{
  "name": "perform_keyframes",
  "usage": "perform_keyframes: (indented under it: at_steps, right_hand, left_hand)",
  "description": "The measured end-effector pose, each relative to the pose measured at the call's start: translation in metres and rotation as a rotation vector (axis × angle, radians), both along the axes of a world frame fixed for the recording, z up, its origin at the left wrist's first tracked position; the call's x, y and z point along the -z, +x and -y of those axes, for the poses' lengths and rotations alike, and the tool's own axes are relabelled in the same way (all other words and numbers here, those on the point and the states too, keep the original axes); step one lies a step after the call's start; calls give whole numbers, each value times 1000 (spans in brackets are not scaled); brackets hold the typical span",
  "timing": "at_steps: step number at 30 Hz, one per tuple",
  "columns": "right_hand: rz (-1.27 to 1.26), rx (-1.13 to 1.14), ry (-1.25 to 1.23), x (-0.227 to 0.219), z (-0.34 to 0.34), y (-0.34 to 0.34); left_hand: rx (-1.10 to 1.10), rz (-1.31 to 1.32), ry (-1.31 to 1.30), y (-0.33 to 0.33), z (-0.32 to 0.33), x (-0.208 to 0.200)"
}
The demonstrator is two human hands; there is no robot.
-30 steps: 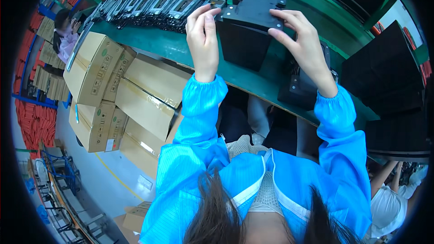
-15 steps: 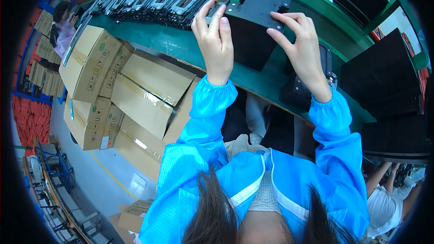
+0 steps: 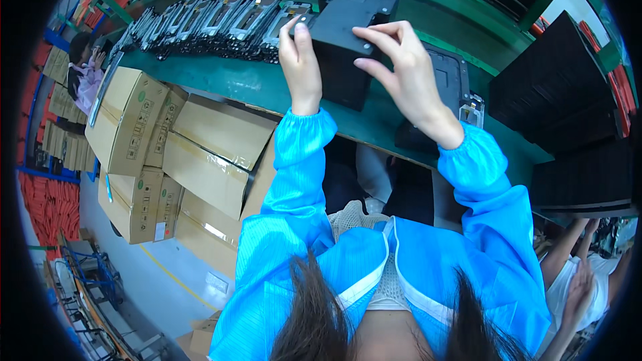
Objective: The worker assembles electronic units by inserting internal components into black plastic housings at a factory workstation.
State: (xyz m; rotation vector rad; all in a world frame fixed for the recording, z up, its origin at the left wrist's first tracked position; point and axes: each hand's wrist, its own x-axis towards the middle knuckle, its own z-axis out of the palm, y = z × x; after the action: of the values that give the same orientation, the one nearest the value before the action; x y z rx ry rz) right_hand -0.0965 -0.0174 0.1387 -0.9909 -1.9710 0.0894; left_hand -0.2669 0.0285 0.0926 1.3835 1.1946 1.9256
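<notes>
A tall stack of black plastic trays (image 3: pixel 348 19) stands on the green bench, with recessed shapes in its top. My left hand (image 3: pixel 302 70) is at the stack's near left corner, fingers bent slightly and nothing seen in them. Over the near right part of the top, my right hand (image 3: pixel 404 67) has thumb and forefinger apart. Whether its fingertips touch the top tray I cannot tell. To the left of the stack, several phone frames (image 3: pixel 251 17) lean in overlapping rows. Behind my right wrist is a lower stack of black trays (image 3: pixel 449 70) with a metallic frame beside it.
Cardboard boxes (image 3: pixel 130 130) stand left of the green bench (image 3: pixel 227 80). Large black stacks (image 3: pixel 552 87) rise on the right. A person (image 3: pixel 83 77) is at the far left, and another person's arm (image 3: pixel 575 294) shows at lower right. Green shelving runs behind the bench.
The whole view has shifted. My right hand has moved left across the tray stack, and my left hand's fingers have bent down toward its corner. The other person's arm at lower right has moved.
</notes>
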Motion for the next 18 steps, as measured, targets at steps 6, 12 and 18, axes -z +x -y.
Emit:
perform_keyframes:
  at_steps: [6,12,18]
  right_hand:
    - [-77,-11,-19,4,31,-16]
    - [-214,-80,-71,19,45,-18]
    - [-525,36,-224,74,46,-54]
  left_hand:
    - [-8,22,-11,-11,20,0]
    - [213,239,-115,-21,36,-13]
    - [83,163,-23,-33,9,17]
